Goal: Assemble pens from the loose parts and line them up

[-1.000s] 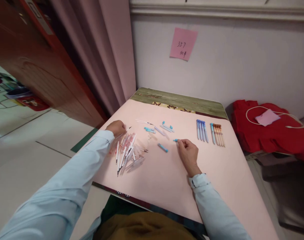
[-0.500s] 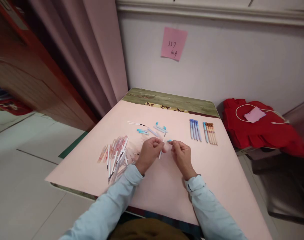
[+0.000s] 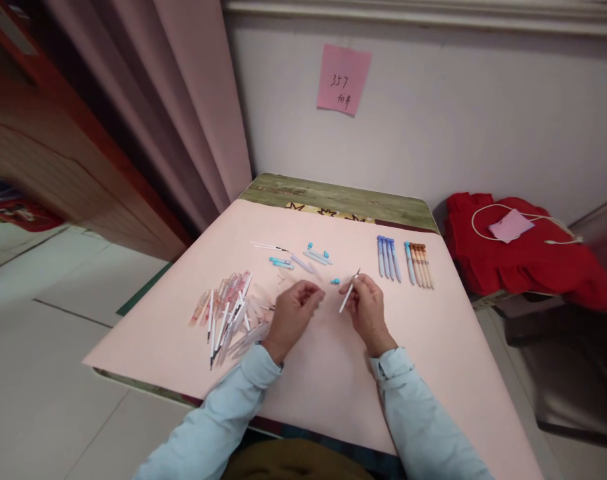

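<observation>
A white pen refill (image 3: 346, 298) with a dark tip slants between the fingers of my right hand (image 3: 369, 308). My left hand (image 3: 294, 310) is closed in a pinch across from it; what its fingertips hold, if anything, I cannot make out. Between the hands lies a small blue pen cap piece (image 3: 335, 281). Just beyond are pale blue pen barrels (image 3: 316, 257), bright blue pen parts (image 3: 281, 263) and more small blue pieces (image 3: 326, 254). Left of my left hand spreads a pile of white refills (image 3: 226, 325) and clear barrels, with pink patterned barrels (image 3: 236, 288) behind.
Blue-purple pens (image 3: 388, 259) stand in a row at the right, beside brown-topped pens (image 3: 422, 265) and one light blue pen (image 3: 410, 263). Two thin refills (image 3: 269, 246) lie farther back. A red cloth (image 3: 513, 257) with a white cable covers a seat beside the table.
The white refill has passed from my left hand to my right hand. The small blue piece that was by my right fingertips now lies apart on the table.
</observation>
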`<state>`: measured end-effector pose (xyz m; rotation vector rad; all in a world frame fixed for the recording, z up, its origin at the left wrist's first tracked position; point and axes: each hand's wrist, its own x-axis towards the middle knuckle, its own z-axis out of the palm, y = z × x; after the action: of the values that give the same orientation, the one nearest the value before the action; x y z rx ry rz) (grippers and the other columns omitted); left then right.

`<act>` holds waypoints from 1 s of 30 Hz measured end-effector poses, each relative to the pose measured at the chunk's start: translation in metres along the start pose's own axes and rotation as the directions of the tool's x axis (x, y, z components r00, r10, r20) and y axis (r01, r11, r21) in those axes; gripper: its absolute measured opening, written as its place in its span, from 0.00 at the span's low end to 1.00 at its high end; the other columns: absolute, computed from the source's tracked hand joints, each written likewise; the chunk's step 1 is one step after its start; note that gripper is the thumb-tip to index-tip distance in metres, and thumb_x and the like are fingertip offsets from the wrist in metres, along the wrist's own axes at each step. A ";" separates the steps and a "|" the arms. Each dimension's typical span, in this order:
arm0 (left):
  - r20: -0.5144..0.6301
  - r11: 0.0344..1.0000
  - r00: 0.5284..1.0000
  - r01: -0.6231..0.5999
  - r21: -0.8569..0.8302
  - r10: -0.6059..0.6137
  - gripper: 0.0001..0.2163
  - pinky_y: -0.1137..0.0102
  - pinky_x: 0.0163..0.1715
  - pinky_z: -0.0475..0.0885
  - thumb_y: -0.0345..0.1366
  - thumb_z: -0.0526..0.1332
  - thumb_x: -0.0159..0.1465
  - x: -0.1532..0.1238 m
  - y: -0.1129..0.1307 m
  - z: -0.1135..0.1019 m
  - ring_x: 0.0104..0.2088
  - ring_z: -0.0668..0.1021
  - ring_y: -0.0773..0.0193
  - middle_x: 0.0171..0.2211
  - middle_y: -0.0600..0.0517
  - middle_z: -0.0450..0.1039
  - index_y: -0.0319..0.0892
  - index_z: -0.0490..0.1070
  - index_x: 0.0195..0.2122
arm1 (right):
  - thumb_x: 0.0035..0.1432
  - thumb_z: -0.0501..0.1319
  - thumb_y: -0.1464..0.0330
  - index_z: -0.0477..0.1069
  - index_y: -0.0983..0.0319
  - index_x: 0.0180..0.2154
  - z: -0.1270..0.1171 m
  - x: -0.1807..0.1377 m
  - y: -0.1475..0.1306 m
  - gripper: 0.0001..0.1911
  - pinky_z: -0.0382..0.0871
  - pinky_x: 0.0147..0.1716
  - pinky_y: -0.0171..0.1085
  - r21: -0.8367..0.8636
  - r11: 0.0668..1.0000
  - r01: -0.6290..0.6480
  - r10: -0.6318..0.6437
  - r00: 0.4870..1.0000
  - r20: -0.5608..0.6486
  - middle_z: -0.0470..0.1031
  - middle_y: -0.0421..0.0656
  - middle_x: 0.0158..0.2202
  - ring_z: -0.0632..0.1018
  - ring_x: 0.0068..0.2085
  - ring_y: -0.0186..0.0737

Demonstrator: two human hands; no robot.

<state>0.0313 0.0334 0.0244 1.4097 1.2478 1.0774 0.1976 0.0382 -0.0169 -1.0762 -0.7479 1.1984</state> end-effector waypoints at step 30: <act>0.619 0.190 0.768 -0.641 0.744 0.166 0.08 0.64 0.41 0.64 0.29 0.57 0.62 0.153 -0.014 -0.020 0.41 0.74 0.56 0.35 0.44 0.76 0.42 0.76 0.33 | 0.60 0.60 0.54 0.64 0.60 0.32 -0.004 0.016 0.006 0.16 0.58 0.17 0.29 -0.067 0.990 0.121 -0.129 0.983 -0.130 0.72 0.36 0.22 0.66 0.18 0.28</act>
<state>0.0245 0.1878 0.0189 2.9010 1.1878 0.1316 0.2034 0.0524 -0.0250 -1.1295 -0.7388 0.9928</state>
